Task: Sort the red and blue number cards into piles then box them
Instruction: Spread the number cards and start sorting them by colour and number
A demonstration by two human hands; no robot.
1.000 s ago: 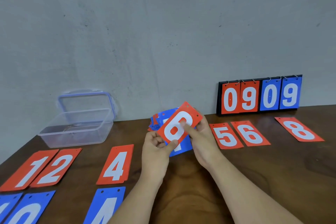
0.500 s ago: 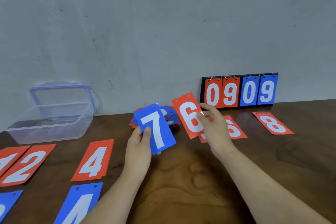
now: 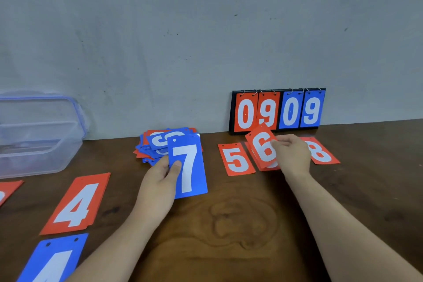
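1. L hand (image 3: 160, 181) grips the blue 7 card (image 3: 190, 167): thumb on the face by its left edge, other fingers curled behind. The card faces me, held above the table (image 3: 229, 224), just near of the mixed pile (image 3: 158, 142).
2. R hand (image 3: 291, 154) pinches the red 6 card (image 3: 263, 146) at its right edge. The card is tilted, over another red card lying btwn the red 5 (image 3: 237, 159) & red 8 (image 3: 322, 152). Can't tell if the two touch.
3. Mixed pile: red & blue cards, messy, far centre by the wall.
4. Red 4 (image 3: 76, 204) lies near left; blue 4 (image 3: 55, 258) nearer still, cut by the frame edge.
5. Clear box (image 3: 39, 144) sits far left, lid up at its far side.
6. Flip scoreboard (image 3: 277, 110) stands vs. the wall, far right, showing red 09 & blue 09.
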